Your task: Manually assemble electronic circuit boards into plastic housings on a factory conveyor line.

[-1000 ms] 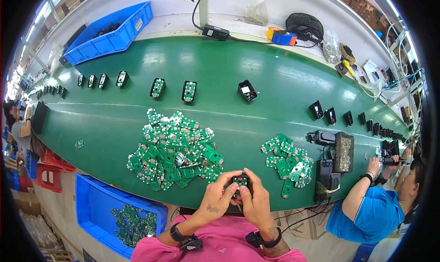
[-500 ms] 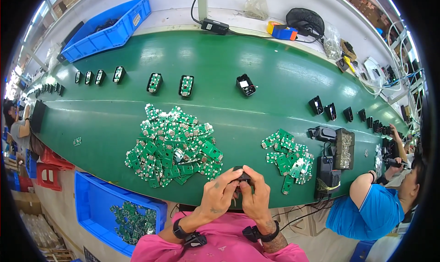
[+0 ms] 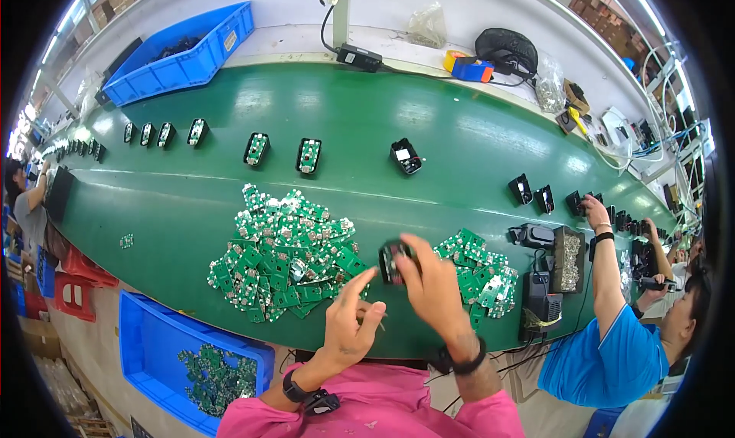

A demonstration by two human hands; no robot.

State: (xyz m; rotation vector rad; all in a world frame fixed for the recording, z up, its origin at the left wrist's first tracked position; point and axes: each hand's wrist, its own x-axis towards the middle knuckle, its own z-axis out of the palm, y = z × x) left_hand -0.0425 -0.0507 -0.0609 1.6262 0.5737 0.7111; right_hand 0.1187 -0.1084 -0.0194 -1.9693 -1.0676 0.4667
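Note:
My right hand (image 3: 435, 286) grips a small black plastic casing (image 3: 396, 262) above the green table, between the two heaps of circuit boards. My left hand (image 3: 354, 325) is beside it, lower and to the left, with index finger and thumb apart and the other fingers curled. A thin, slender thing pokes out by its thumb; its kind is too small to tell. Just beyond the left hand lies the large heap of green circuit boards (image 3: 279, 258). A smaller heap of circuit boards (image 3: 482, 273) lies to the right of my right hand.
Casings with boards (image 3: 309, 156) stand in a row at far left; an open black casing (image 3: 406, 156) sits mid-table. Right are a box of small metal parts (image 3: 567, 260) and a black device (image 3: 542, 300). A co-worker's hand (image 3: 594, 210) touches casings. Blue bins (image 3: 142, 338) flank the table.
My hands have moved apart; the right one has carried the black casing up and forward, the left one has dropped back slightly. The co-worker at right has reached out to the casings.

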